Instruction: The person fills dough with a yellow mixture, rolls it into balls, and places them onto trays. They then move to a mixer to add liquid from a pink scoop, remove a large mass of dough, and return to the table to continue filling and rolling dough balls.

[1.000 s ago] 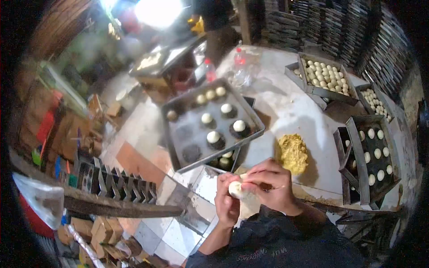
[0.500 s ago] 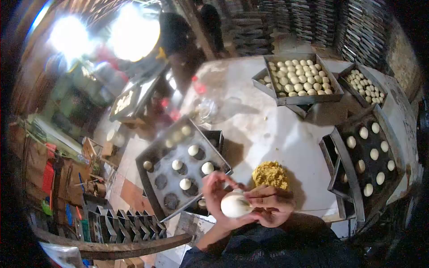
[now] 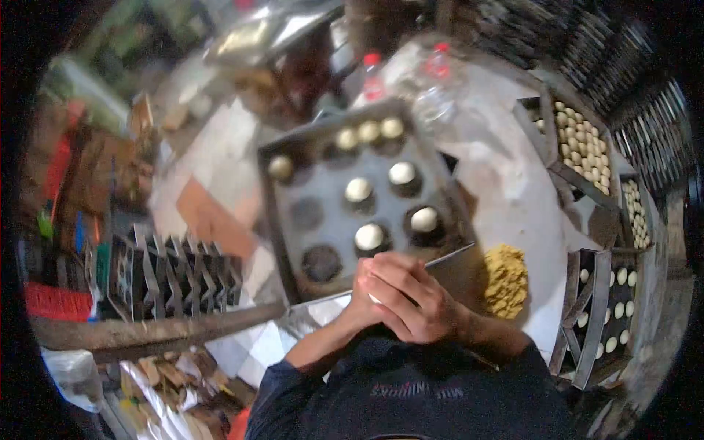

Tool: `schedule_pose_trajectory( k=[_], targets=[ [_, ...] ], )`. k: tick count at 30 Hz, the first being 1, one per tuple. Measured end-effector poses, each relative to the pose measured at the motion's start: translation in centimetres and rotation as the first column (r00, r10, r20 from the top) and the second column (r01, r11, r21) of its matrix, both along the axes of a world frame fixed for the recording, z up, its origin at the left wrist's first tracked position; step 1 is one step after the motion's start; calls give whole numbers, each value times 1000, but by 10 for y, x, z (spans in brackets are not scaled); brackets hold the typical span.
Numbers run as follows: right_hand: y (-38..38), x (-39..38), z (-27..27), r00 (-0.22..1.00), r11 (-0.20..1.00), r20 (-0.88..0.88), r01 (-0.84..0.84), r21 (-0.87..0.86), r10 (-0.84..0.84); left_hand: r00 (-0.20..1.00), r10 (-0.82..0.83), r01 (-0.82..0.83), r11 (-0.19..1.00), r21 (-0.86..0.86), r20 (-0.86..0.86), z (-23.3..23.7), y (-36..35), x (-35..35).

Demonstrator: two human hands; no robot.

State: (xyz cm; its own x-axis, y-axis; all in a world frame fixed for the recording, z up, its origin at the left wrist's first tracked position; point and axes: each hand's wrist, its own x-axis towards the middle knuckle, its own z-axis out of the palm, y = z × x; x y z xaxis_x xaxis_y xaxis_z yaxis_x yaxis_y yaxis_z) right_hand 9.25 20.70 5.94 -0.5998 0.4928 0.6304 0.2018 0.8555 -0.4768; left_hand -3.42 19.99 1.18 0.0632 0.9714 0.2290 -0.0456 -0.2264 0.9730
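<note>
My left hand point(image 3: 359, 306) and my right hand point(image 3: 416, 302) are cupped together close to my chest. Between them is a white dough ball point(image 3: 375, 299), mostly covered by the fingers; only a sliver of it shows. Just beyond my hands lies a dark metal tray point(image 3: 334, 209). Several pale dough balls point(image 3: 369, 237) stand spaced out on its dusted bottom, some beside round dark marks. To the right of the tray sits a mound of crumbly yellow filling point(image 3: 506, 282) on the white table.
At the right edge are trays point(image 3: 587, 320) of dough balls, with a fuller tray point(image 3: 583, 147) behind them. Two red-capped bottles point(image 3: 372, 77) stand beyond the near tray. Nested metal tins point(image 3: 183, 275) are at the left, behind a wooden beam point(image 3: 161, 334).
My view has swung left, toward the near tray. The hands have closed over the dough ball, which was plainly visible before, with the right fingers pinching its side.
</note>
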Motion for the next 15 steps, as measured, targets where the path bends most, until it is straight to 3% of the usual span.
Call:
schedule_pose_trajectory(
  k=[2, 3, 4, 6, 7, 8, 10, 11, 12, 14, 15],
  targets=[
    [12, -35, -22, 996, 991, -12, -94, -94, 93, 880, 82, -10, 988, 154, -467, -26, -8, -55],
    [19, -53, -19, 993, 969, -28, -115, -217, 112, 992, -76, 58, 985, -161, -105, -18, -12, -75],
    [27, -68, -19, 991, 944, -3, -132, -303, 137, 998, -60, 54, 963, -263, -14, -14, -17, -93],
    [46, -100, -29, 988, 907, -20, -148, -395, 153, 993, -78, 35, 918, -396, -93, -16, -27, -137],
    [59, -117, -34, 993, 915, -14, -110, -388, 113, 998, 5, -27, 915, -403, -55, -12, -29, -156],
    [73, -134, -40, 997, 923, -7, -70, -380, 72, 965, 142, -211, 919, -332, -222, -12, -33, -175],
    [106, -167, -75, 999, 970, 41, 39, -241, -31, 925, 332, -378, 848, -371, -185, -12, -40, -213],
    [122, -176, -96, 974, 988, 226, 50, -146, -16, 895, 407, -445, 823, -354, -181, -12, -43, -226],
    [130, -174, -128, 905, 982, 422, 32, -184, 49, 860, 478, -510, 794, -331, -178, -12, -44, -235],
    [125, -174, -136, 800, 999, 599, 12, 39, -33, 820, 550, -572, 777, -262, -159, -11, -38, -242],
    [128, -174, -129, 801, 999, 597, 19, 49, -44, 826, 550, -562, 786, -256, -125, -18, -32, -244]
  ],
)
